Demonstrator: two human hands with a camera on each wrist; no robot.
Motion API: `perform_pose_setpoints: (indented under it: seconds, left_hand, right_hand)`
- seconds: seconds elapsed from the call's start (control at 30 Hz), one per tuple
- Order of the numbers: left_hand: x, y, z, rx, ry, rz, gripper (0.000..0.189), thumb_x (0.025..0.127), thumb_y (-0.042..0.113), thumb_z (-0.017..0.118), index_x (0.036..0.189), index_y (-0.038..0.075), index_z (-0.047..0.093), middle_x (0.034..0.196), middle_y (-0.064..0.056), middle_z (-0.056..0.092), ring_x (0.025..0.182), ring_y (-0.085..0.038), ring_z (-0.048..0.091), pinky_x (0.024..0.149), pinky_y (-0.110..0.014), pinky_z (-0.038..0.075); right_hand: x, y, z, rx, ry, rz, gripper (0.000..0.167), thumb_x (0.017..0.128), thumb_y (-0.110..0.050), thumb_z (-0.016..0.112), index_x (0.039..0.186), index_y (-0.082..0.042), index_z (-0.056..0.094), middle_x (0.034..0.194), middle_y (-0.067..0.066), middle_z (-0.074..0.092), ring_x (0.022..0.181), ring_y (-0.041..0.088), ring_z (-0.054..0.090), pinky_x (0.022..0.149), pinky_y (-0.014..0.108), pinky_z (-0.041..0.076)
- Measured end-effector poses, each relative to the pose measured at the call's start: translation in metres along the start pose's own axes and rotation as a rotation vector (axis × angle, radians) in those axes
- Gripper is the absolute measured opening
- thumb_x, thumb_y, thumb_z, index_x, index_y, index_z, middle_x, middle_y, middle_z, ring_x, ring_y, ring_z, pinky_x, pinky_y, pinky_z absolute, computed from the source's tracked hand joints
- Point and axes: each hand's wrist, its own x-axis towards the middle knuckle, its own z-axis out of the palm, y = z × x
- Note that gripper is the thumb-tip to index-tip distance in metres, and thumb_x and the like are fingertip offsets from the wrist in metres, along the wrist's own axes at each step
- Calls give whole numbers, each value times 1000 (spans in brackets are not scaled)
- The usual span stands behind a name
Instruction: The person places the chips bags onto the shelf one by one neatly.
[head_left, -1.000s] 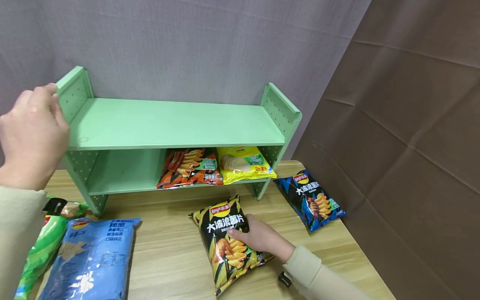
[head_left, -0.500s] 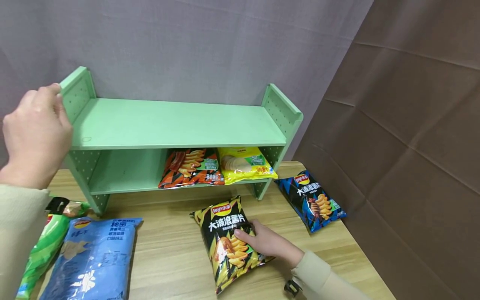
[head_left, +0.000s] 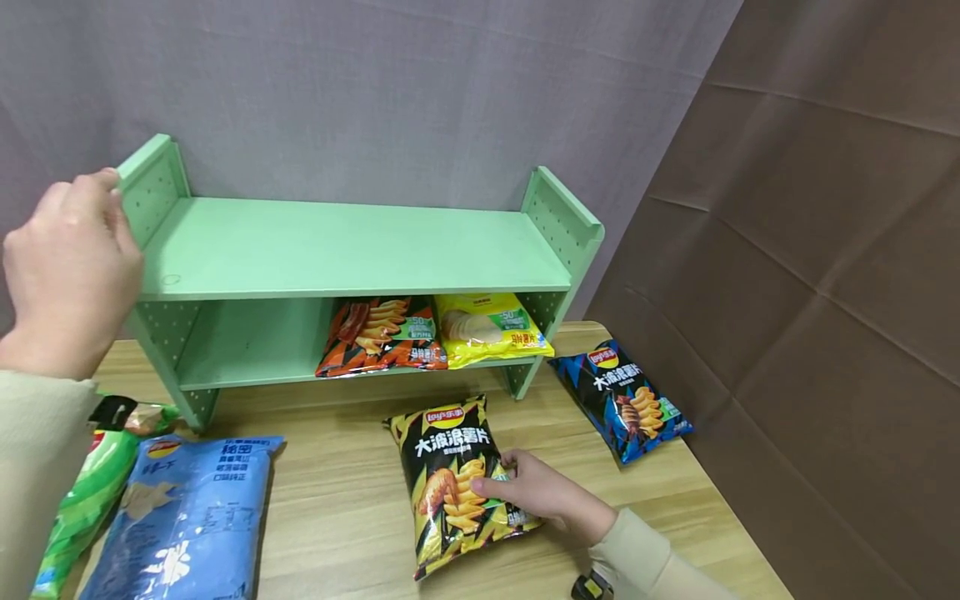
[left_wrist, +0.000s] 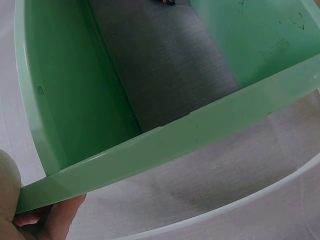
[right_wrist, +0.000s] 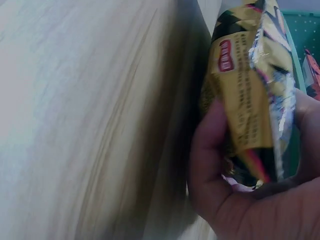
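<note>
In the head view my right hand [head_left: 543, 492] grips the right edge of a black-and-gold bag of potato chips [head_left: 450, 450], thumb on its front. The right wrist view shows thumb and fingers on either side of the chip bag [right_wrist: 240, 95]. At upper left, my left hand [head_left: 75, 262] holds the top of the left side panel of a green shelf [head_left: 352, 246]. Its fingers curl round the green panel edge [left_wrist: 150, 157] in the left wrist view. On the lower shelf lie a red chip bag [head_left: 382, 333] and a yellow chip bag [head_left: 487, 329].
A blue-and-black chip bag [head_left: 626, 400] lies at the table's right, beside the brown cloth wall [head_left: 825, 292]. At left on the wooden table [head_left: 337, 492] are a light blue bag [head_left: 187, 517] and a green package [head_left: 90, 500]. A grey curtain [head_left: 360, 100] hangs behind the shelf.
The black-and-gold bag has turned slightly, its lower end swinging left. My right hand has slid a little down and right along with its edge. The left hand stays on the panel.
</note>
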Motion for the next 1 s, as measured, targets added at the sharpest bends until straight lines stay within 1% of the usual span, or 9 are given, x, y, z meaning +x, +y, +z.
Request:
perform_pose_setpoints:
  seconds: [0.1,0.13,0.2,0.23,0.37,0.6,0.7,0.83,1.0]
  left_hand:
    - [0,0,1,-5,16,7,41,103,21,33,126,-3,58,102,-34,59,88,-55,51,55,-66,29]
    - [0,1,1,-5,13,4,42,103,21,33,126,-3,58,103,-34,59,88,-55,51,55,-66,29]
    - [0,2,0,1,0,-4,42,103,21,32,127,-3,57,104,-34,59,88,-55,51,56,-66,30]
    - [0,3,0,5,-11,-9,42,103,21,32,128,-3,56,104,-34,58,88,-55,51,56,-65,30]
    - [-1,4,-2,11,-29,-12,42,104,21,31,129,-3,55,105,-35,58,89,-55,51,56,-65,31]
    - [3,4,-4,11,-41,-5,43,104,20,31,131,-4,53,107,-36,57,87,-55,52,51,-61,29]
    - [3,4,-5,9,-72,-19,43,104,19,31,133,-4,52,110,-37,56,90,-55,51,53,-62,31]
    - [2,4,-5,4,-75,-29,42,104,19,32,133,-5,51,113,-37,56,93,-56,51,57,-64,32]
    - [1,5,-4,6,-58,-18,42,103,19,32,132,-4,52,111,-36,57,91,-55,51,54,-63,31]
  right_hand:
    - [0,-2,2,-16,8,23,95,82,-52,71,137,16,36,118,31,49,85,28,56,71,42,50]
    - [0,-3,3,-16,11,32,97,82,-53,71,137,17,35,127,34,46,99,35,56,81,49,50]
    - [-1,-4,5,-3,16,42,100,81,-54,72,137,20,34,140,38,35,124,46,42,97,58,40]
    - [-1,-4,6,8,16,44,101,81,-54,72,137,21,33,141,40,33,127,49,39,99,60,37]
    - [-2,-4,8,78,5,32,101,83,-49,72,138,22,27,141,41,30,128,53,35,102,62,33]
    - [-3,-4,9,61,61,22,105,81,-55,71,143,16,25,147,37,26,132,53,29,101,65,30]
    - [-4,-3,8,64,51,-24,102,82,-54,70,145,13,26,148,34,29,133,49,32,102,62,32]
    - [-5,-4,6,74,4,-111,90,86,-46,70,145,9,30,142,31,40,123,43,48,99,55,41]
    - [-13,-13,3,-26,9,-172,92,84,-44,73,145,9,30,144,31,38,128,42,42,101,53,39]
